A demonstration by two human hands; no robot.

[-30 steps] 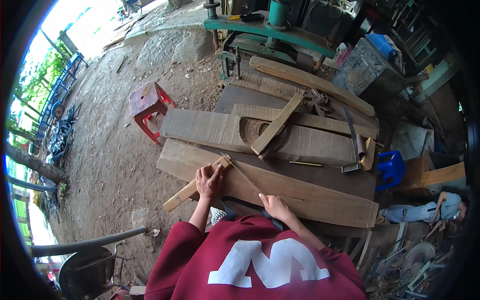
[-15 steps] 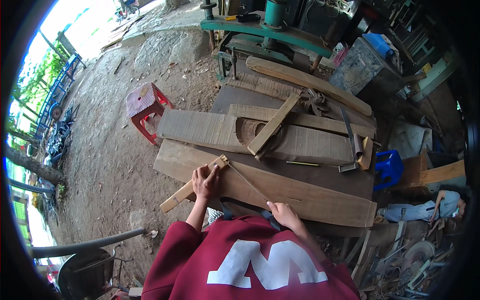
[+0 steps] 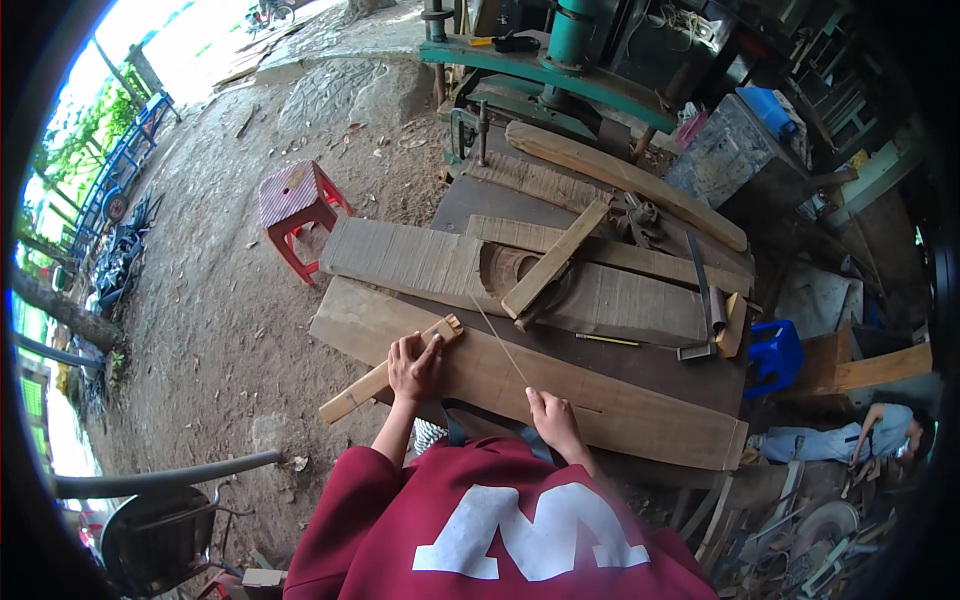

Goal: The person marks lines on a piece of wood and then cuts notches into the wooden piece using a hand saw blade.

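The left hand point(image 3: 413, 370) gripped a wooden strip point(image 3: 352, 398) across a broad plank's point(image 3: 650, 420) edge; the right hand point(image 3: 554, 418) pinched a thin rod point(image 3: 503, 347), slanting beside the strip's end.

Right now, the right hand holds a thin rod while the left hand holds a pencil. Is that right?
Not quite: the left hand holds a wooden bar instead, as the head view shows. The right hand does hold the thin rod.
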